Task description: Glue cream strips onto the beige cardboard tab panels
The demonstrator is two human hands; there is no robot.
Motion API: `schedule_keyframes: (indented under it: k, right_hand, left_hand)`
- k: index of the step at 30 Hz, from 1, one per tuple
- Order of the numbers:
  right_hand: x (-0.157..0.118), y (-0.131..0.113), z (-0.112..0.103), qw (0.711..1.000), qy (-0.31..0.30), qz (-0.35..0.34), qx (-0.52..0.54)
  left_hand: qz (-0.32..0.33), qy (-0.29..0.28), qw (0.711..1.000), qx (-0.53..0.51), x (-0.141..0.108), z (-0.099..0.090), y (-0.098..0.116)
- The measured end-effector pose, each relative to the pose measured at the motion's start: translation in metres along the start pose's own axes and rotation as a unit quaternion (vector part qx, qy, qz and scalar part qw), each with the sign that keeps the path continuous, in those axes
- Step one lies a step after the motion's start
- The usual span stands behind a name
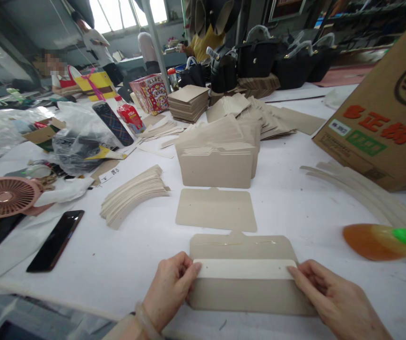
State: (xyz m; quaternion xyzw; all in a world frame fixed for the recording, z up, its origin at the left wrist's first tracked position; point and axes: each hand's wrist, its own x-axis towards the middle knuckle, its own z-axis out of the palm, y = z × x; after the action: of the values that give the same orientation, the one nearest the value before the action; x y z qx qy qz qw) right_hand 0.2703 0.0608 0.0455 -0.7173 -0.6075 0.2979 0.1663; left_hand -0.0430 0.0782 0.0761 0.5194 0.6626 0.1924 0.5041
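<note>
In front of me on the table lies a beige-grey board panel (245,297) with rounded corners and a small tab on its far edge. Two shiny glue streaks run along its upper part. Across its middle sits a cream strip (241,269) with small holes near its ends. My left hand (174,283) pinches the strip's left end, thumb on top, and my right hand (325,295) pinches its right end. Beyond lies a similar panel (217,210), flat, and behind that a standing stack of panels (217,167). A fanned pile of cream strips (135,196) is at the left.
At right lie an orange glue bottle (373,241) with a green nozzle, pale strips (366,193) and a large carton (383,108). To the left are a phone (56,241), a pink fan (4,196) and plastic bags (78,137). Black handbags (259,56) and people stand farther back.
</note>
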Motion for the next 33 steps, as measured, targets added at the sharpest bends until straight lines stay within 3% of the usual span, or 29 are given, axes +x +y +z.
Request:
schedule_keyframes:
  k: [16, 20, 23, 26, 29, 31, 33]
  right_hand:
    - [-0.003, 0.0, 0.004, 1.0, -0.004, 0.005, 0.029]
    - [-0.005, -0.011, 0.003, 0.999, 0.024, -0.007, 0.023]
    - [-0.008, -0.017, 0.003, 0.998, 0.052, -0.02, 0.004]
    - [-0.009, -0.019, 0.003, 0.99, 0.121, -0.069, -0.035]
    - [-0.009, -0.024, 0.0, 0.962, 0.169, -0.198, -0.083]
    - [-0.008, -0.029, -0.004, 0.936, 0.151, -0.291, -0.129]
    - [-0.005, -0.033, -0.007, 0.907, 0.112, -0.368, -0.172]
  left_hand:
    - [0.027, 0.01, 0.997, 0.074, -0.001, 0.001, -0.003]
    - [0.06, 0.028, 0.987, 0.144, 0.0, 0.0, -0.009]
    - [0.117, 0.075, 0.964, 0.225, 0.0, 0.0, -0.018]
    - [0.268, 0.133, 0.904, 0.305, 0.003, -0.002, -0.021]
    - [0.444, 0.142, 0.787, 0.404, 0.006, -0.002, -0.014]
    - [0.523, 0.131, 0.707, 0.457, 0.008, 0.0, -0.006]
    - [0.549, 0.118, 0.66, 0.499, 0.009, 0.004, 0.0]
